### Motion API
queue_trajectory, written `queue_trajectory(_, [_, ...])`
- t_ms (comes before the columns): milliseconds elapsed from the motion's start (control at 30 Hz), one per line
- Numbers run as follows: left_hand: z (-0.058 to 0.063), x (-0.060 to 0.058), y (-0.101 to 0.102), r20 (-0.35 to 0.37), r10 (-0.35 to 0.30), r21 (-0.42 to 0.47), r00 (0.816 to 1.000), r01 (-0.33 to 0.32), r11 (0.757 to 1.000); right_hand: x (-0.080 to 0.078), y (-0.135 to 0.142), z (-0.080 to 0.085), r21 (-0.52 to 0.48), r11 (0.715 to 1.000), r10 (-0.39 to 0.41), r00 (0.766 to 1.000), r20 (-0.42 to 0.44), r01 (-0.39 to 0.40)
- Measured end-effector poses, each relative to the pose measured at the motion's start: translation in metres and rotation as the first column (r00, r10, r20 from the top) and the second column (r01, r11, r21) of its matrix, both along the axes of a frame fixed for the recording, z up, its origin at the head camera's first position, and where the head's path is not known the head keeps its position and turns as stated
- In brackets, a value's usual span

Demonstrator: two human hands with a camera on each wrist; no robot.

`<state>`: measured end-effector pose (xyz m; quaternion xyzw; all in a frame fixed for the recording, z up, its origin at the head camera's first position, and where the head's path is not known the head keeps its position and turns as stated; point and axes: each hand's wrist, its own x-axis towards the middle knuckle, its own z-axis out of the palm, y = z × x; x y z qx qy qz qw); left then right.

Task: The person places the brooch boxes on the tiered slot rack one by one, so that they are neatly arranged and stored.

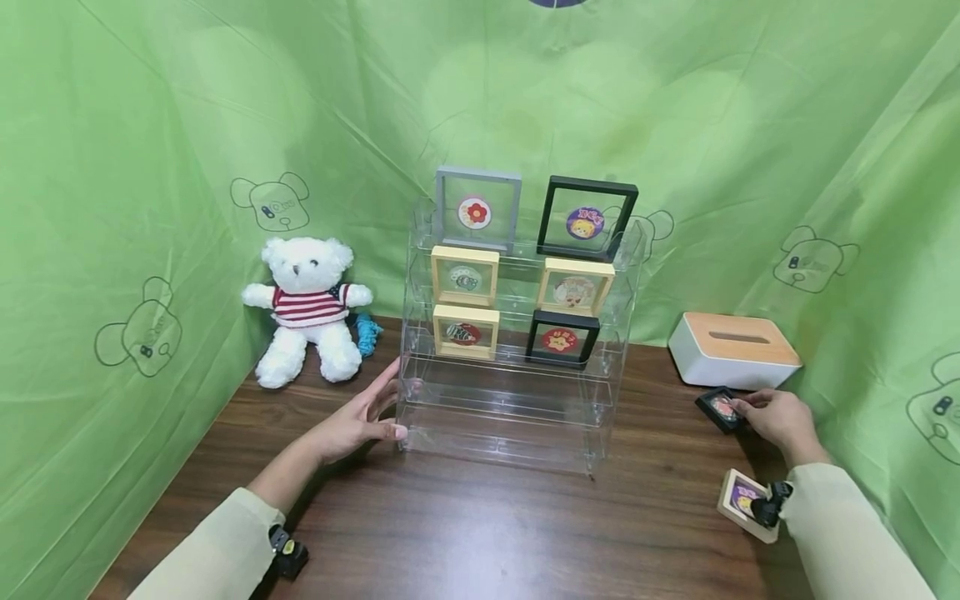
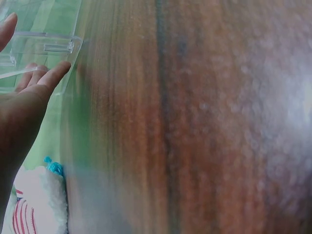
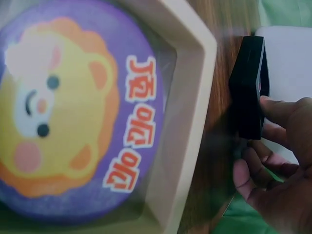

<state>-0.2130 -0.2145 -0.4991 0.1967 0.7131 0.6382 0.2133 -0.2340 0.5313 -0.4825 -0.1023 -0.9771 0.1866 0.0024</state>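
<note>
At the left side of a clear acrylic tiered stand (image 1: 495,442), my left hand (image 1: 363,425) rests with fingers spread, thumb and fingertips against the panel. The left wrist view shows that hand (image 2: 29,107) with its fingers extended along the clear plastic. On the right, my right hand (image 1: 780,421) pinches a small black display frame (image 1: 708,406) with a reddish round badge inside. In the right wrist view the thumb is on the frame (image 3: 247,87) and the other fingers curl near its lower edge. A light wood frame (image 1: 735,518) with a purple lion badge lies nearer me.
The stand bears a grey frame (image 1: 442,208), a large black frame (image 1: 545,221), several light wood frames and a smaller black frame (image 1: 561,364). A white tissue box (image 1: 686,350) with a wooden lid stands back right. A white teddy bear (image 1: 303,275) sits left beside blue yarn (image 1: 367,333).
</note>
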Motion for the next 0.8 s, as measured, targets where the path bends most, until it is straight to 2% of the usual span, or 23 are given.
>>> queue_trajectory(267, [-0.001, 0.000, 0.000, -0.010, 0.002, 0.006, 1.000, -0.002, 1.000, 0.000, 0.003, 0.000, -0.045, 0.998, -0.052, 0.997, 0.050, 0.054])
queue_trajectory(533, [-0.003, -0.001, 0.000, -0.010, 0.001, 0.000, 1.000, -0.001, 1.000, 0.004, -0.006, 0.009, -0.073, 0.996, -0.049, 0.995, 0.083, 0.055])
queue_trajectory(800, [-0.002, -0.001, 0.000, -0.009, 0.003, -0.004, 1.000, -0.003, 1.000, 0.003, -0.004, 0.008, -0.064, 0.997, -0.029, 0.996, 0.079, 0.034])
